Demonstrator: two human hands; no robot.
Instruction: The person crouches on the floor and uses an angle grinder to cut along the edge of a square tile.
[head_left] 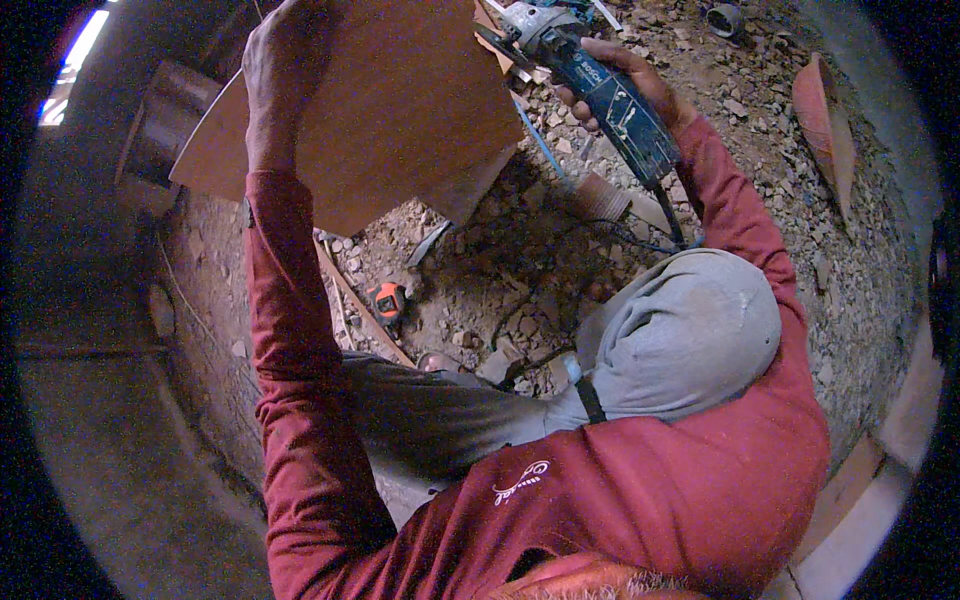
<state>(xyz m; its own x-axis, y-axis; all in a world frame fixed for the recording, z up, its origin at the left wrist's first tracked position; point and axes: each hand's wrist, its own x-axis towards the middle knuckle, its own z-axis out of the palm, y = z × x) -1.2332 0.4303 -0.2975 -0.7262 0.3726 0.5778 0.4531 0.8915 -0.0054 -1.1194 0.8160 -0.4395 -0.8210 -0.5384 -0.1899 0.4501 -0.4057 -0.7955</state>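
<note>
My left hand (276, 85) is closed on the left edge of a large, flat, reddish-brown tile (400, 110), which is held up off the ground and tilted. My right hand (645, 80) wraps round the blue body of an angle grinder (615, 112). The grinder's head and disc are at the tile's upper right edge; whether the disc touches the tile I cannot tell. A dark power cord (668, 215) runs from the grinder's rear end toward my bent knee.
Broken stones and rubble (730, 100) cover the ground. An orange and black tape measure (387, 301) lies below the tile, near a thin wooden strip (360, 305). A ribbed tile fragment (602, 198) lies beside the cord. At the right rests a reddish curved piece (825, 120).
</note>
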